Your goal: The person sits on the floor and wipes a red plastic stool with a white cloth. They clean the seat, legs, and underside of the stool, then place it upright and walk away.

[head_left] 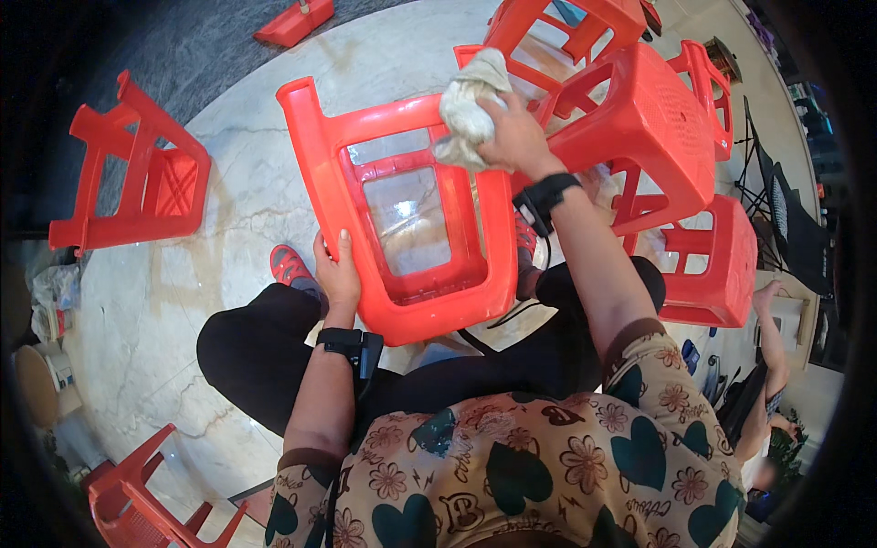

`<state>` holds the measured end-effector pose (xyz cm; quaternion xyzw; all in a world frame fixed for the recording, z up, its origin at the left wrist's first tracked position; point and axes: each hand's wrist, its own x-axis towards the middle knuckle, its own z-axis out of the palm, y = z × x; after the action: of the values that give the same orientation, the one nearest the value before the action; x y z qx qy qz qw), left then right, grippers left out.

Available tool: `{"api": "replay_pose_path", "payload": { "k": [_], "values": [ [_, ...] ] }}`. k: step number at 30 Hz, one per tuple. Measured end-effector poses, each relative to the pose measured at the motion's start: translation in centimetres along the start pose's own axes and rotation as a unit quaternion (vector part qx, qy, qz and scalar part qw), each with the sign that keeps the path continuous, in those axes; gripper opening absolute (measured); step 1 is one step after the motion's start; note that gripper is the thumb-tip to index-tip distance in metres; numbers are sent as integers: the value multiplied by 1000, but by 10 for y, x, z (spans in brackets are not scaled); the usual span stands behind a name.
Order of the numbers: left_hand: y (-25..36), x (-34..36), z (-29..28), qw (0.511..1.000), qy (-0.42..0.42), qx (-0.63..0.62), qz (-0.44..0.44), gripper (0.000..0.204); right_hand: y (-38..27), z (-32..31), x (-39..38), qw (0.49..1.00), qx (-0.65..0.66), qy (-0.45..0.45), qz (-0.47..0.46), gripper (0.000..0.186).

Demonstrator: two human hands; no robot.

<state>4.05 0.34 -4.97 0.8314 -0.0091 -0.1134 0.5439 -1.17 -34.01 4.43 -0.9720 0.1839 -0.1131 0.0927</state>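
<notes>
Two hands are occupied: the left hand [339, 276] grips the side of a red stool [340, 196], tipped between the person's knees with its seat toward the body; the right hand [517, 137] clutches a bunched pale cloth [468, 105] at its far right corner. More stools [671, 132] crowd the right.

Left hand [338, 274]: I see it clasped, nearer in
Right hand [517, 137]: gripping, farther forward
Right forearm [600, 269]: angled leftward

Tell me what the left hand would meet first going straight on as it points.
The left hand would probably meet the side leg of the red plastic stool it holds; depth is unclear.
</notes>
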Motion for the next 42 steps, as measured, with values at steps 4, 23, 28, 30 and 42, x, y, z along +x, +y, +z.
{"api": "replay_pose_path", "payload": {
  "k": [4,23,28,30,42],
  "values": [
    [-6,3,2,1000,6,9,5,62,-23,-16,-70,996,31,-72,32,75],
    [6,4,0,970,62,225,62,68,-22,-65,-148,738,444,-499,-98,62],
    [54,-10,5,889,62,266,368,67,23,-122,-150,637,756,-120,93,70],
    [72,-20,26,910,-60,205,357,63,39,-126,-148,609,782,27,132,63],
    [130,-69,123,895,-371,-111,-223,44,61,-149,-144,598,765,207,119,51]
  ]
}}
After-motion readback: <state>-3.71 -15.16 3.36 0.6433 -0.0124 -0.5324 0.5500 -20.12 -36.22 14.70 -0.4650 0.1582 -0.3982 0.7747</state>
